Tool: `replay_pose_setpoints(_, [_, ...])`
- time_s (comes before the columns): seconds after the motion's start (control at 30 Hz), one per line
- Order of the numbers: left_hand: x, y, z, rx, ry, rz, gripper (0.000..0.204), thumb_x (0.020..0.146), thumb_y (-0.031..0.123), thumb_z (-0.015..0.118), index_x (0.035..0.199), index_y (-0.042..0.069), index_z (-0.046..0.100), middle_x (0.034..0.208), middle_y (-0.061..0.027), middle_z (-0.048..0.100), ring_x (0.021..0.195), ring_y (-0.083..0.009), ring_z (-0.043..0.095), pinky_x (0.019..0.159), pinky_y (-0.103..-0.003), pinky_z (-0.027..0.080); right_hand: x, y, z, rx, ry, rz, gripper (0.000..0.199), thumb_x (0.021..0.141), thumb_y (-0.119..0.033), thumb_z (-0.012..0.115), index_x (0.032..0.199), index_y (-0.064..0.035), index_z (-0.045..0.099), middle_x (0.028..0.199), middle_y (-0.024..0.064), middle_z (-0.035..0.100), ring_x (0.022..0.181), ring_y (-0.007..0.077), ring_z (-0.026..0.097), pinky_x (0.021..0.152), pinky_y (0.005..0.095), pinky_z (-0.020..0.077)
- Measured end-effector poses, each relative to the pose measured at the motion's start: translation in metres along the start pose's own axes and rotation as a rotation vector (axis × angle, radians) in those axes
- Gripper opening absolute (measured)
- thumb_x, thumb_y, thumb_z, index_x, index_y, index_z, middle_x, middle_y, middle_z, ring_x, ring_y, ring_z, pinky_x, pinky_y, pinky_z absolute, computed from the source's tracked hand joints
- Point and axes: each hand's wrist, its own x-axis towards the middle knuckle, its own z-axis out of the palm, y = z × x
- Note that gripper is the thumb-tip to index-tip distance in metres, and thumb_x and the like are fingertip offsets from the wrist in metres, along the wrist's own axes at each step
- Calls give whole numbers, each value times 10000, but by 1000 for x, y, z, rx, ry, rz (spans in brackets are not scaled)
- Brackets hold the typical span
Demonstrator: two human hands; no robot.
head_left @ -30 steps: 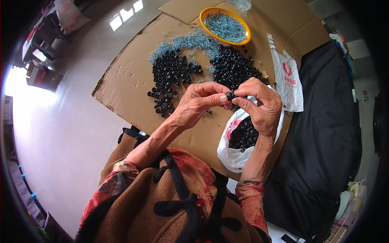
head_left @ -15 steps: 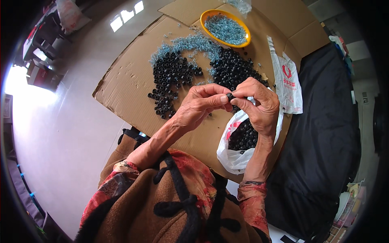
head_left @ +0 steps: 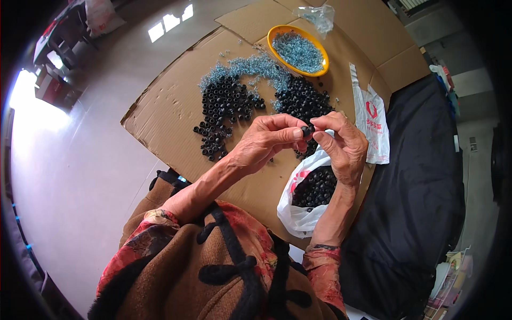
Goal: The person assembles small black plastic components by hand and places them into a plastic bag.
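Between the thumb and fingers of my left hand (head_left: 265, 141) is a small round black cap (head_left: 305, 131), held above the cardboard. My right hand (head_left: 341, 148) meets it from the right, thumb and forefinger bent in a pinch at the cap's edge; whatever lies between those two fingertips is too small to make out. Under my right wrist sits an open white plastic bag (head_left: 286, 213) full of similar black caps (head_left: 314, 188). Beyond my hands, loose black caps lie in a left pile (head_left: 226, 98) and a right pile (head_left: 301, 98).
Small clear-blue pieces (head_left: 248, 66) are strewn behind the piles on the cardboard (head_left: 165, 101). A yellow bowl (head_left: 325, 65) at the back holds more of them. A flat white bag (head_left: 372, 120) lies at the right, next to black fabric (head_left: 410, 197). Clear plastic (head_left: 316, 18) rests behind the bowl.
The right thumb and forefinger have parted somewhat around the cap's edge. My left hand keeps its grip on the cap. The whole view has shifted slightly.
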Motion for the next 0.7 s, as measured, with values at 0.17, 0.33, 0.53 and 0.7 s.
replay_pose_setpoints(0.17, [1,-1,0,3,6,11,207,825,133,623,959,-20,588,859,-87,621,779,-172,607,787,-322,488,1,0,2,10,10,6,134,740,13,656,870,3,624,787,45,562,715,111,506,609,209,392])
replay_pose_setpoints(0.33, [2,-2,2,-63,-6,-5,201,831,128,613,966,-19,586,866,-89,621,776,-174,607,785,-323,490,0,10,4,37,17,-77,143,737,16,656,875,-1,622,794,57,573,719,117,520,613,211,402])
replay_pose_setpoints(0.53, [5,-6,8,-184,49,-3,187,846,122,592,978,-10,581,894,-92,618,804,-174,604,787,-317,490,-6,2,20,-291,182,-240,218,710,8,674,920,-15,615,856,102,601,801,206,576,705,282,455])
replay_pose_setpoints(0.7, [4,-8,11,-246,63,0,158,861,127,571,966,9,577,903,-88,614,825,-162,599,791,-320,489,-6,5,25,-424,241,-305,275,690,-4,686,953,-24,609,920,116,609,860,257,588,759,324,467])
